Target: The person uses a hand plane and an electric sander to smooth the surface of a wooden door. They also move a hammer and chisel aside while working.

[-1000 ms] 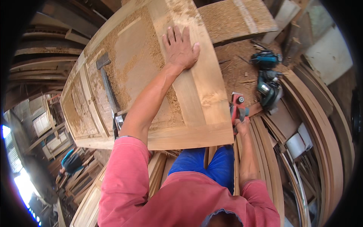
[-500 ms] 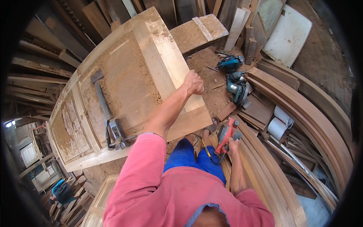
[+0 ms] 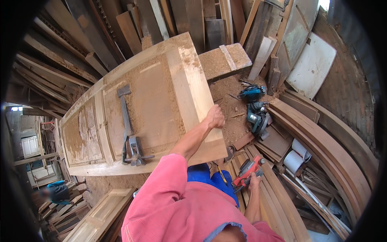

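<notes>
A pale wooden panelled door lies flat, strewn with shavings. My left hand is closed at its right edge, the arm crossing the near corner. Its fingertips are hidden, so I cannot tell what it holds, if anything. Low on my right, my right hand grips a red electric planer by its handle, tilted over long planks and apart from the door. On the door lie a hammer-like tool with a dark head and a cluster of metal tools, one like a hand plane.
Beyond the door's right edge, a teal power tool and a teal circular saw rest on the shaving-covered floor. Curved boards are stacked at right. A wooden block adjoins the door's far end. Another person is far left.
The whole view has shifted, so the door and tools sit lower and to the right. The planer has turned clockwise in my right hand. My left hand stays at the door's edge.
</notes>
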The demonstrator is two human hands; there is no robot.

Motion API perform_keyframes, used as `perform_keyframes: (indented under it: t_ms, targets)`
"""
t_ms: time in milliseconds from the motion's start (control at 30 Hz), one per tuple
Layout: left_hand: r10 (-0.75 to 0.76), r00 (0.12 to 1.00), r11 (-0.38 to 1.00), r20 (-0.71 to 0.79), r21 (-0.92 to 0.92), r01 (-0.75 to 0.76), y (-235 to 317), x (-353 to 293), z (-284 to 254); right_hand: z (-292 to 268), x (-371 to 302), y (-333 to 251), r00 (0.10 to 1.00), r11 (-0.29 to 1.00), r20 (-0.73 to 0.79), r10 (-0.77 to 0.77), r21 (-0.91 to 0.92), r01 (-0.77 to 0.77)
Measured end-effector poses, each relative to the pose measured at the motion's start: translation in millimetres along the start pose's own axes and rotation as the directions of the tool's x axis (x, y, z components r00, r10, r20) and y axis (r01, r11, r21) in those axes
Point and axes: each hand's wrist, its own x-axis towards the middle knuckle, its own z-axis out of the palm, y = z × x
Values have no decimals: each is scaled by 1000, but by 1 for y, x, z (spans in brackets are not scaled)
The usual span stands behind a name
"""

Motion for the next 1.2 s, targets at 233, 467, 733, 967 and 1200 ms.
perform_keyframes:
  t_ms: [233, 467, 733, 967, 1200]
  targets:
    - [215, 976, 962, 40, 164, -219, 14, -12, -51, 21, 29, -51, 999, 998, 49, -2, 64, -1]
    - [192, 981, 974, -19, 129, -188, 10, -7, -50, 89, 29, -183, 959, 965, 104, -262, 24, 261]
    - [-68, 974, 998, -216, -25, 64, 9, -21, -59, 166, -37, -301, 853, 935, 390, -347, 76, 346]
    - [-186, 911, 982, -368, -53, 179, 10, -13, -49, 224, -54, -365, 750, 926, 557, -355, 98, 366]
    - [-324, 832, 946, -451, -167, 277, 34, -9, -33, 299, -36, -430, 611, 918, 753, -245, -21, 396]
